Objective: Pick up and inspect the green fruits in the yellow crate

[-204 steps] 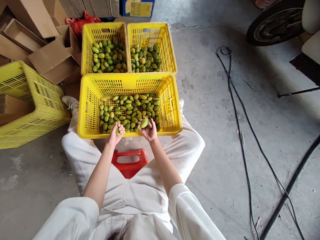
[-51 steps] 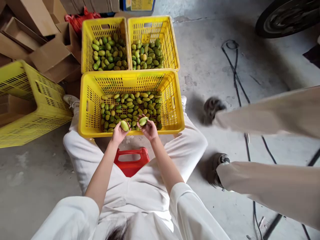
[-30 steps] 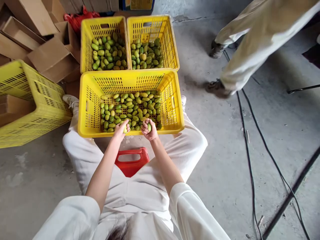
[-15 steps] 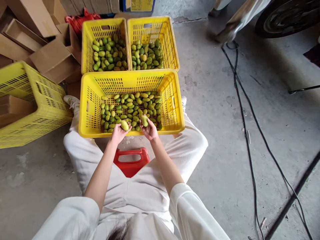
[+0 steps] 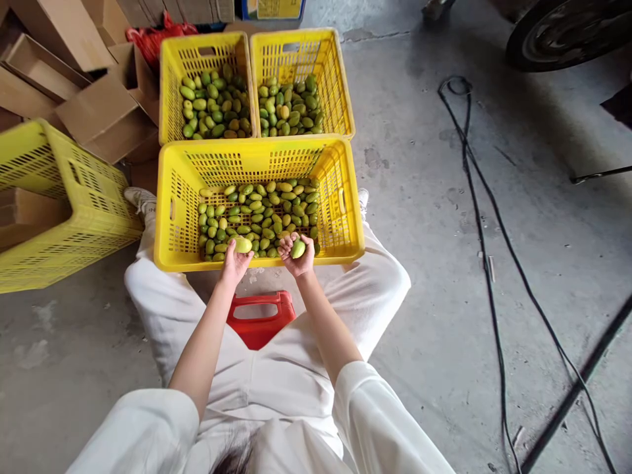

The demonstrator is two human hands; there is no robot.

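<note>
My left hand (image 5: 236, 264) holds a pale yellow-green mango (image 5: 242, 245) in its fingers over the near rim of the front yellow crate (image 5: 257, 150). A little to the right, my right hand (image 5: 301, 264) is curled around a greener mango (image 5: 297, 249), which lies against the palm. Many small green and yellowish mangoes (image 5: 269, 214) cover the floor of that crate, just beyond both hands. The two held mangoes are apart from each other.
Behind stand two more yellow crates (image 5: 253, 85) with mangoes. At left, a yellow crate (image 5: 93, 217) holds cardboard near a pile of cardboard boxes (image 5: 106, 112). A red stool (image 5: 261, 332) shows between my legs. Black cables (image 5: 486, 263) lie on the right floor near a wheel (image 5: 557, 39).
My right hand has turned and shifted slightly right, its fingers now curled up around the mango. The mango in my left hand has turned and moved slightly up-left. A walking person's legs have mostly left view.
</note>
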